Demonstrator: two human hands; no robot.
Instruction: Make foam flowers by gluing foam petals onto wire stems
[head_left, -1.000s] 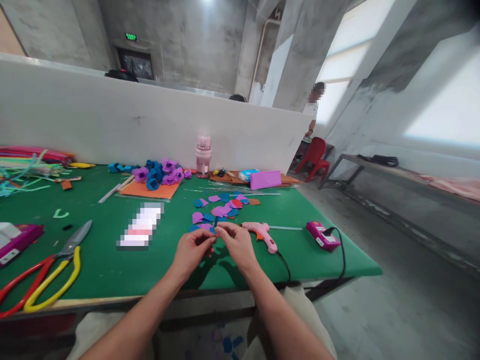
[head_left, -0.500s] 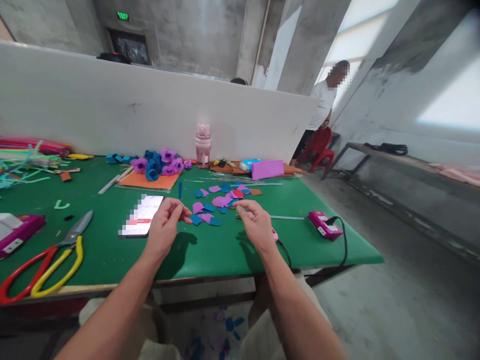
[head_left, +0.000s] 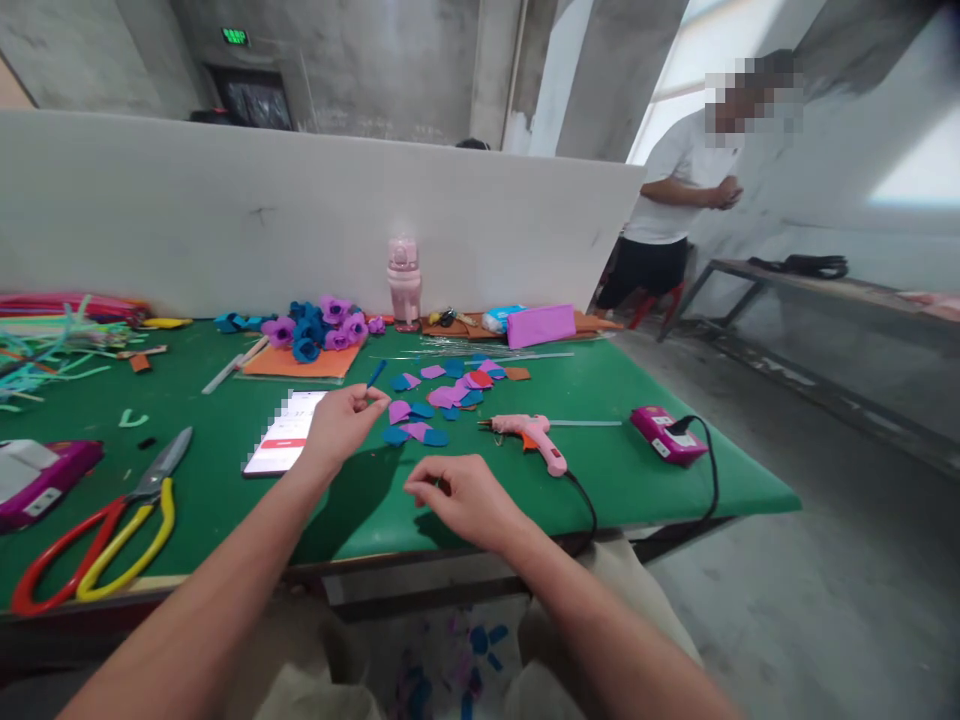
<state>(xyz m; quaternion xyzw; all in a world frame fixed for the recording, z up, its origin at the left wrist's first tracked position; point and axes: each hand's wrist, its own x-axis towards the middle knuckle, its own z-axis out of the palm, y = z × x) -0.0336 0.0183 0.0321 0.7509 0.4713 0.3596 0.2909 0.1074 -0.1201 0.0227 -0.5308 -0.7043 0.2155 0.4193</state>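
My left hand (head_left: 346,425) is closed in a pinch beside the phone (head_left: 279,440), and a narrow dark blue paper strip (head_left: 376,373) sticks up from its fingertips. Lower and to the right, my right hand (head_left: 459,495) hovers over the green table near its front edge. Its thumb and fingers are curled together, and whatever may be between them is hidden. Beyond both hands lie purple and blue paper petals (head_left: 448,396) in a loose cluster, with a red piece (head_left: 480,379) among them. A pink glue gun (head_left: 525,430) rests on its side to the right of the petals.
Red-and-yellow-handled scissors (head_left: 154,490) lie at left. Finished paper flowers (head_left: 319,330) sit on orange sheets at the back, near a pink bottle (head_left: 405,285). A cord runs from a magenta power box (head_left: 667,436). A person (head_left: 675,190) stands beyond the white partition (head_left: 315,215).
My left hand has taken up the blue strip that lay on the table. The right hand has drawn back toward me and left, uncovering the glue gun. The standing person is closer.
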